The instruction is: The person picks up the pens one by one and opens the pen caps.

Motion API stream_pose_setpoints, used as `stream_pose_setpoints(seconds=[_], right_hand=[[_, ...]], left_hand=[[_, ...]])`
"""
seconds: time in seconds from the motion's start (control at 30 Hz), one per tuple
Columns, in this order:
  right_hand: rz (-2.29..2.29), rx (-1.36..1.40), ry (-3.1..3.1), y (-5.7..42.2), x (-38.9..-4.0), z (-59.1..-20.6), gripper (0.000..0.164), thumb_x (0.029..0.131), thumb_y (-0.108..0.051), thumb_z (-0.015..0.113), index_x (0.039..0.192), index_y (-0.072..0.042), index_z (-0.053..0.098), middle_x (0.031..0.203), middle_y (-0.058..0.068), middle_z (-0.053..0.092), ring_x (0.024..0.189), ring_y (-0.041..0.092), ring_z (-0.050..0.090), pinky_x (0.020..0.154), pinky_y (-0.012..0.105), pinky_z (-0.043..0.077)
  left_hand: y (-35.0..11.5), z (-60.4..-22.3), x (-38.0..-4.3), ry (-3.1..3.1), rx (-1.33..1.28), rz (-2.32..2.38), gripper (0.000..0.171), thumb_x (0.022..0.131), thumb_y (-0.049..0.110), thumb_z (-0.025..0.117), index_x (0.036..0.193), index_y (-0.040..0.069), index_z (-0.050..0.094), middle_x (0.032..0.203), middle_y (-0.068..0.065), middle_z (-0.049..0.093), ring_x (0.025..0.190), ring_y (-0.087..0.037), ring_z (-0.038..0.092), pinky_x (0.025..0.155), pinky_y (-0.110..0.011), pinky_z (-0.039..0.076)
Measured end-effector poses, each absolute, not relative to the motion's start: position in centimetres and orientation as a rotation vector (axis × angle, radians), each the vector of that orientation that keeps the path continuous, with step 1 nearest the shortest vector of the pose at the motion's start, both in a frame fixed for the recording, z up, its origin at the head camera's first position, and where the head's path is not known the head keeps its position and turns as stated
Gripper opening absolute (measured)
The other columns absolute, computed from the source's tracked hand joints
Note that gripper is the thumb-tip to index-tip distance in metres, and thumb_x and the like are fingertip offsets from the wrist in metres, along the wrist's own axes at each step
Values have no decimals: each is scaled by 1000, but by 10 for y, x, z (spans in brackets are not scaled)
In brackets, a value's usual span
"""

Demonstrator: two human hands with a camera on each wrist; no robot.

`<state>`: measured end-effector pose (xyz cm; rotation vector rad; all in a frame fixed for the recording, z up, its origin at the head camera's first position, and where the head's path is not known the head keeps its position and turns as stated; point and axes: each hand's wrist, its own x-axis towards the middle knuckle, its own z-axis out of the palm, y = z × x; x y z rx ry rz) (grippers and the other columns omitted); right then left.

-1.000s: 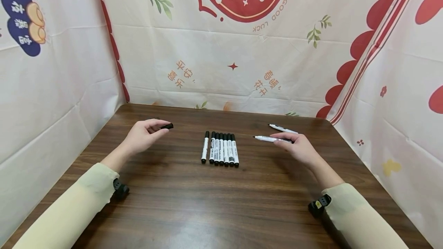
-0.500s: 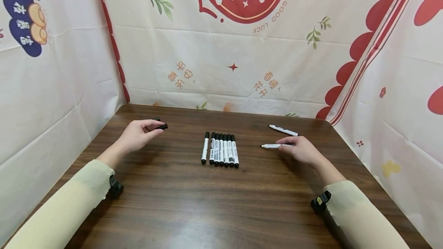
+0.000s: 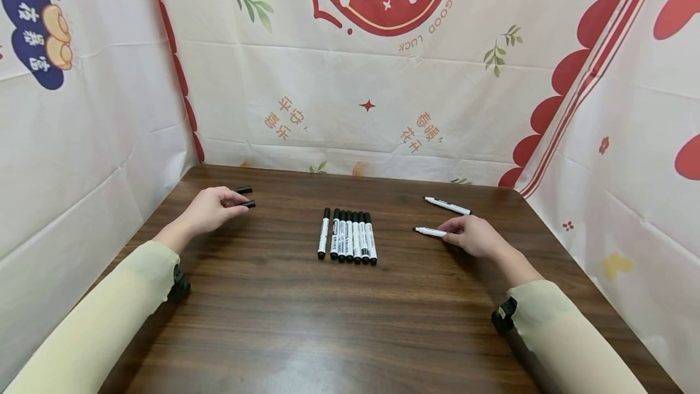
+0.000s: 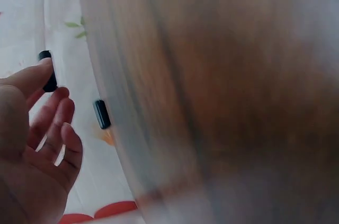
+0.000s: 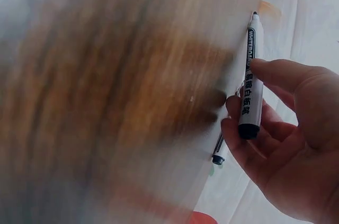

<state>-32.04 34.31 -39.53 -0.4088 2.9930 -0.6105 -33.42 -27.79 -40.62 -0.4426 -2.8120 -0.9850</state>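
My left hand [image 3: 210, 208] pinches a black marker cap [image 4: 48, 71] between thumb and index finger, low over the far left of the table. A second black cap [image 3: 243, 190] lies just behind it. On the right, my right hand [image 3: 474, 237] holds an uncapped white whiteboard marker [image 5: 253, 81], its dark tip pointing left, close over the table. Another uncapped marker [image 3: 447, 205] lies behind that hand. Between the hands, several capped white markers [image 3: 357, 237] lie side by side with black caps away from me; one marker [image 3: 324, 235] sits slightly apart at their left.
The brown wood-grain table [image 3: 306, 327] runs back to a printed white cloth [image 3: 328, 78] hanging behind it. More cloth closes in both sides. Dark wrist cameras sit at both sleeve cuffs.
My left hand has moved left with its cap, and the cap behind has come into fuller view. My right hand has lowered its marker toward me, uncovering the marker behind.
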Motion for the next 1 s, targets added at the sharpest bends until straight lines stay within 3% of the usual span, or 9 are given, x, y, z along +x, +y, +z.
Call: stream_pose_setpoints(seconds=[0.2,0.43,0.7,1.0], right_hand=[[-560,-426,3003,346,-325,-397,20,101,-19,78,118,-10,83,101,3,81,89,16,66,81,37,51],[-551,-420,3000,349,-329,-398,19,100,-15,78,117,-9,84,101,4,82,90,17,66,84,38,51],[-535,-415,2997,352,-333,-397,23,99,-11,76,121,-8,83,102,5,82,91,19,65,85,39,51],[-556,-354,3011,354,-337,-398,19,98,-11,79,117,-7,82,103,8,79,96,24,67,91,44,52]], left_hand=[[-293,-410,-343,-2898,-407,-907,28,104,24,78,123,4,83,114,-16,80,100,-26,70,84,-37,54],[-301,-412,-350,-2977,-343,-864,30,107,18,72,130,1,79,122,-21,80,112,-36,70,100,-57,54],[-299,-411,-355,-2993,-379,-811,26,106,13,70,127,0,80,133,-29,74,131,-50,65,113,-66,48],[-298,-414,-363,-2970,-297,-884,22,105,15,74,121,0,80,119,-21,79,114,-41,69,104,-60,52]])
